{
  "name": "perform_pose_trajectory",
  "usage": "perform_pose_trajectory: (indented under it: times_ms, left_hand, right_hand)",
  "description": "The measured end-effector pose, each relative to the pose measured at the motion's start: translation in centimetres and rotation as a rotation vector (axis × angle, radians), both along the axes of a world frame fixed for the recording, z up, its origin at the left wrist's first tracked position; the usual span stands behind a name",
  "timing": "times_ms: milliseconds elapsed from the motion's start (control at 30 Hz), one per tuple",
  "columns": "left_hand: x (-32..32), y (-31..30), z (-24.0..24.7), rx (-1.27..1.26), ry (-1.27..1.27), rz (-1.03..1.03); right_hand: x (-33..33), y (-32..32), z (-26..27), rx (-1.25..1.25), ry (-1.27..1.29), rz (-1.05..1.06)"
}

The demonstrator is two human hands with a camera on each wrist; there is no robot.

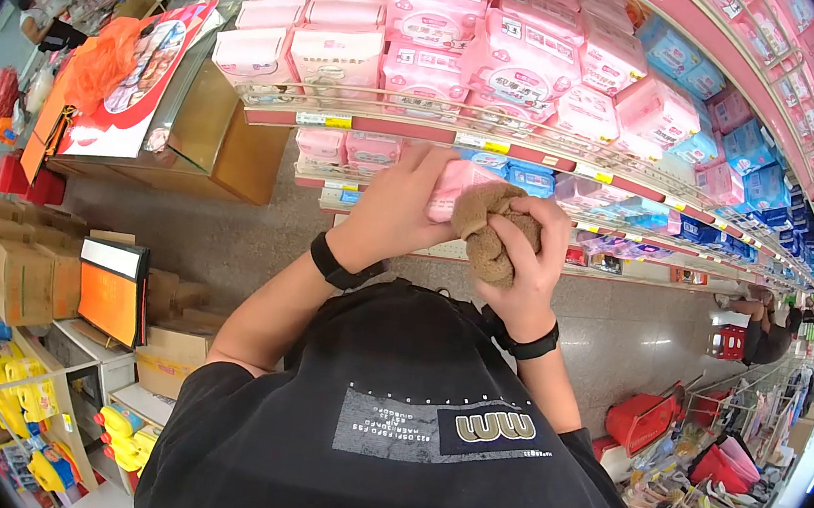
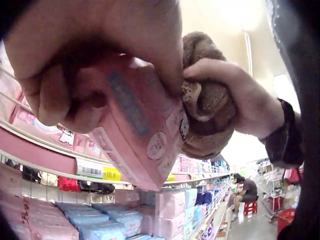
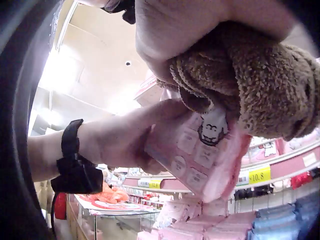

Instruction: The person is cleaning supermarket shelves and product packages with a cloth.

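Note:
My left hand grips a pink packet of sanitary pads in front of the shelves, with fingers and thumb around its sides. Bunched in my right hand is a brown fluffy cloth, held up against the end of the packet. The left wrist view shows the packet tilted, with a blue-grey strip and a small round cartoon print on its faces. In the right wrist view, the cloth overlaps the packet's upper part, beside a printed cartoon figure.
Shelves with pink packets and blue packets run along the front, edged by a price rail. A glass-topped wooden counter stands at left, near cardboard boxes. Red baskets are at right, and a person sits farther along the aisle.

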State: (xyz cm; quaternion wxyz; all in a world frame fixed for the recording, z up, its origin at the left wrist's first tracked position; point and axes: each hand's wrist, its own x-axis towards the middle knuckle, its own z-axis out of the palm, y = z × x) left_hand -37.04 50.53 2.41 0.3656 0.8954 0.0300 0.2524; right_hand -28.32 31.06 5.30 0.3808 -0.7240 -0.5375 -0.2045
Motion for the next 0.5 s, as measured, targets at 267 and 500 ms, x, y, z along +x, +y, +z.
perform_pose_trajectory:
  times_ms: [267, 500]
  left_hand:
    - [-0.5, -1.1, -1.1, -0.068, 0.099, -0.137]
    - [-0.9, -2.7, -2.6, -0.074, 0.143, -0.211]
  right_hand:
    - [1.4, -2.2, -2.9, 0.031, 0.366, -0.144]
    - [1.5, -3.5, -5.1, 0.018, 0.586, -0.172]
